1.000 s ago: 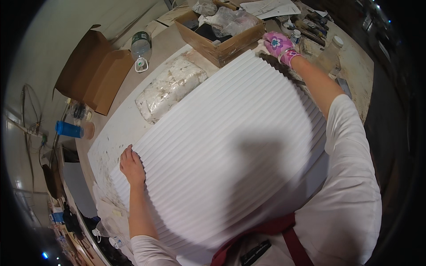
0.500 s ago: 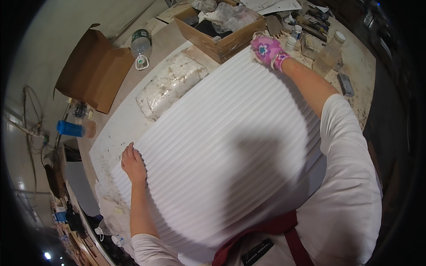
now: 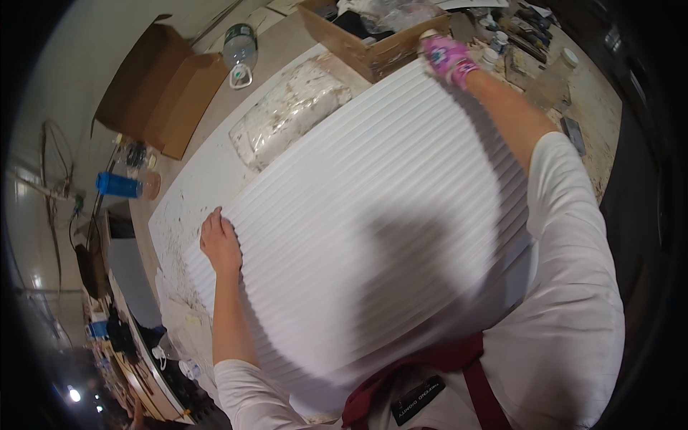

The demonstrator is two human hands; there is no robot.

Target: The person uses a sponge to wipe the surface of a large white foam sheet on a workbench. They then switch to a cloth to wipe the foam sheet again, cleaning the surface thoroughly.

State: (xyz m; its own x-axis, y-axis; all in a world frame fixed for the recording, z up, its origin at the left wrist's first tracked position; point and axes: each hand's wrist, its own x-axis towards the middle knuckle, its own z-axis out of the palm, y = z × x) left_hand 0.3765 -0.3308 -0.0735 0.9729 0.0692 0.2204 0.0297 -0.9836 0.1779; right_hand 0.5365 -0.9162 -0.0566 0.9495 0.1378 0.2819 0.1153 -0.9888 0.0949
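Observation:
A large white ribbed panel (image 3: pixel 344 193) lies across the table in front of me, its ridges running slantwise. My bare left hand (image 3: pixel 221 244) rests at its left end, with the fingers stretched out flat by the far edge. In a pink flowered glove, my right hand (image 3: pixel 449 60) is at the far right corner, its fingers bent closely round the panel's edge; the fingertips are partly hidden. Just beyond the far edge is a bulky clear-wrapped white package (image 3: pixel 287 113). My head and shoulders cast a shadow over the panel's middle.
An open box (image 3: pixel 380 50) holding plastic bags stands beside my right hand. A brown cardboard box (image 3: pixel 168 107), a clear bottle (image 3: pixel 240 54) and a blue cup (image 3: pixel 118 185) are at the far left. Tools (image 3: pixel 527 32) and a cloudy bottle (image 3: pixel 552 77) crowd the far right.
The whole view has shifted, so the table and things on it appear higher and slightly further right. Both hands keep about the same places on the panel.

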